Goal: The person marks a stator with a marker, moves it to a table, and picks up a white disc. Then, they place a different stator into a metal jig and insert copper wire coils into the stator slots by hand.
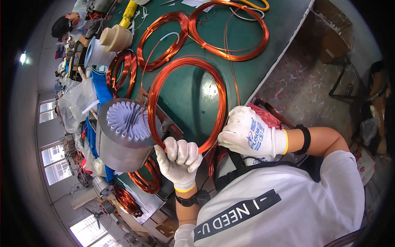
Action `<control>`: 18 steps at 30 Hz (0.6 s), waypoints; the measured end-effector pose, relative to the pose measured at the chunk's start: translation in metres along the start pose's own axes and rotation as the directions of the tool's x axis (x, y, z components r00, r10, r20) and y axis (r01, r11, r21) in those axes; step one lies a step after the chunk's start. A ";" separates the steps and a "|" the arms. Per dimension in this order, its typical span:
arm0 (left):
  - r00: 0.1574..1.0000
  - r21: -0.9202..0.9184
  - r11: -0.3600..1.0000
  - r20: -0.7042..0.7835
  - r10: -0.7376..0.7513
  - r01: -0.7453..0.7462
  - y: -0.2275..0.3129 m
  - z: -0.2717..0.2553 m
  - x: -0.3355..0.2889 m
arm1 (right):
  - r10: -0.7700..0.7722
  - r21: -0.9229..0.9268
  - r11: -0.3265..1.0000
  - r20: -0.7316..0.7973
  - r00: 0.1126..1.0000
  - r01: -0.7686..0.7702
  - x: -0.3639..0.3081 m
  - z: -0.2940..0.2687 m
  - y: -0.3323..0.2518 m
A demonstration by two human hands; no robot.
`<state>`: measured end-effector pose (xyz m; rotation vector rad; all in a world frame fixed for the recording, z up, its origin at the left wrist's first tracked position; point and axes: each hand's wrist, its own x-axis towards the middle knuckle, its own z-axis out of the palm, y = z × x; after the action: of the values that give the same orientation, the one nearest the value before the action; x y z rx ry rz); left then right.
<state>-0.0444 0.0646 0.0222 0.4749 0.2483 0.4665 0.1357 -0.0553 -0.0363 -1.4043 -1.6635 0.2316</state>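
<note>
Both my hands wear white gloves with yellow cuffs. My left hand [179,158] is closed round the near lower edge of a coil of copper wire [222,99], which stands up as a large ring over the green table. My right hand [249,131] makes a fist at the coil's lower right edge. A thin strand of copper wire [235,82] runs down into it from the far side; its end is hidden in the fingers. Left of the coil stands a grey metal motor stator [121,150] with white slot liners [127,119] fanned inside its top.
More copper coils [228,53] [162,61] [123,74] lie on the green table [201,111]. Cream-coloured stepped formers [116,38] and a yellow roll [128,14] are at the far left. Scraps litter the floor [296,86] beyond the table's right edge. Another person [76,20] works at far left.
</note>
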 end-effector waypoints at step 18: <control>0.998 0.345 0.938 0.022 -0.053 0.042 0.020 0.049 0.008 | 0.294 0.215 0.930 0.051 0.954 -0.298 0.138 -0.071 0.074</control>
<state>-0.0288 0.0655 0.0738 0.8171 0.3126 0.3682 0.2477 0.0588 0.0263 -1.4802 -1.3857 0.5858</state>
